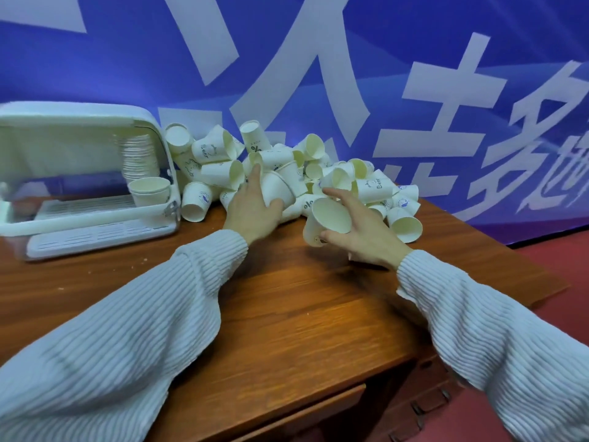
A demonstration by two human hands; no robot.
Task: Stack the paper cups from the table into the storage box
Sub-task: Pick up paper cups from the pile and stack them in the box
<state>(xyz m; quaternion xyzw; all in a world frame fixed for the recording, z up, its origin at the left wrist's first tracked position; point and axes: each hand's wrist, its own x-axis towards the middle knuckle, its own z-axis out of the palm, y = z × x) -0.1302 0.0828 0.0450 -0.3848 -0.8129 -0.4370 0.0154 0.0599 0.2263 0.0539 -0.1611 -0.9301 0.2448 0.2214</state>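
Our right hand [363, 237] has its grip clamped on one cup [328, 223]; our left hand [251, 208] clasps another cup [277, 191] at the pile [287, 167]. We should nest them squarely, then carry them to the box [86, 177] at nine o'clock on the bench [271, 298].

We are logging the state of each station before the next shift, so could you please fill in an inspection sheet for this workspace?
Surface: brown wooden table, bare wood in front of the arms.
Job's things: loose pile of paper cups at the back of the table; storage box at the left, open, with a stack of cups inside.
Clutter: nothing seen.
Grippers: left hand grips a cup in the pile; right hand holds one cup tilted just above the table.
Cables: nothing seen.
Surroundings: blue banner with large white characters behind; red floor to the right.
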